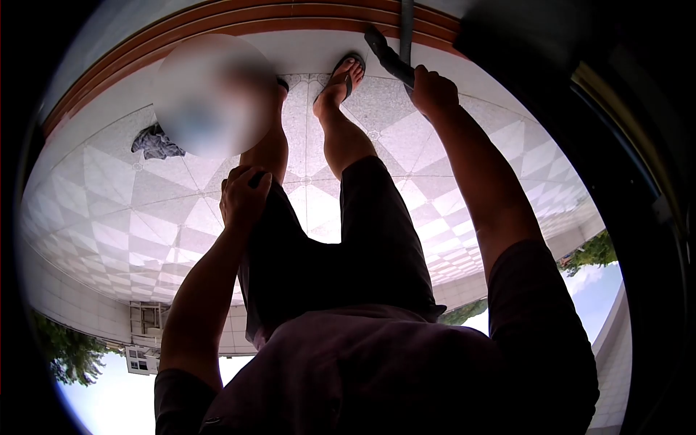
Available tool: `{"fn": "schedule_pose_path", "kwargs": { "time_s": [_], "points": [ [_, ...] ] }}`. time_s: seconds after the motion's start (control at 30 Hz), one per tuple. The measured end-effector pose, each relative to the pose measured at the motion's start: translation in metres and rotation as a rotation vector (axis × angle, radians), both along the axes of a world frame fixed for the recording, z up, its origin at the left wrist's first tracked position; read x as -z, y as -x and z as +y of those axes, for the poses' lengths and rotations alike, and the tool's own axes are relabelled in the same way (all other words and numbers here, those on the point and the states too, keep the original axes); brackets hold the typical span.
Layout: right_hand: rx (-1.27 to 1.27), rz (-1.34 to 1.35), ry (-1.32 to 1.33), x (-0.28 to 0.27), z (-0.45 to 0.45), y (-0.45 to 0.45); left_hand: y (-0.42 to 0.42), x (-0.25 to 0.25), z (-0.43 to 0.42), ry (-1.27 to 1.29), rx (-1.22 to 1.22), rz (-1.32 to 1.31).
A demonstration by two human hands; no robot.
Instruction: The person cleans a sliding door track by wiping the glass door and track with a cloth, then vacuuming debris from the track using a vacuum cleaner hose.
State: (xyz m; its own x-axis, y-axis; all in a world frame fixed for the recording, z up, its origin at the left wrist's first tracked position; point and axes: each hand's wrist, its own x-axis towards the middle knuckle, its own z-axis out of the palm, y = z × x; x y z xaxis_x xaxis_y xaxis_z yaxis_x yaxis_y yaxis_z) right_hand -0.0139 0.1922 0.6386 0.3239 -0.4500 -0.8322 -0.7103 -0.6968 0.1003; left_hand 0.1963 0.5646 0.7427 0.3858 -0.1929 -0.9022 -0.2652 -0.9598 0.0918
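The single head camera sits above the torso (362, 370), facing steeply downward along the wearer's body. The torso fills the near, lower field; the left grip (244, 197) lies at mid-field, the right grip (435, 91) and right foot (349, 75) higher. Wide-angle coverage (round, dark-edged) spans the tiled floor (308, 148), with trees (69, 349) inverted at lower left.
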Motion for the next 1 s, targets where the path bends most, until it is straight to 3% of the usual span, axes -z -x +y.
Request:
{"fn": "schedule_pose_path", "kwargs": {
  "time_s": [0.5, 1.0],
  "points": [
    [0.078, 0.186, 0.024, -0.007, -0.03, 0.012, 0.0, 0.005, 0.007, 0.035, -0.03, -0.002],
    [-0.046, 0.087, -0.04, -0.002, 0.043, -0.085, -0.009, 0.002, 0.011, 0.035, -0.113, 0.015]
  ]
}}
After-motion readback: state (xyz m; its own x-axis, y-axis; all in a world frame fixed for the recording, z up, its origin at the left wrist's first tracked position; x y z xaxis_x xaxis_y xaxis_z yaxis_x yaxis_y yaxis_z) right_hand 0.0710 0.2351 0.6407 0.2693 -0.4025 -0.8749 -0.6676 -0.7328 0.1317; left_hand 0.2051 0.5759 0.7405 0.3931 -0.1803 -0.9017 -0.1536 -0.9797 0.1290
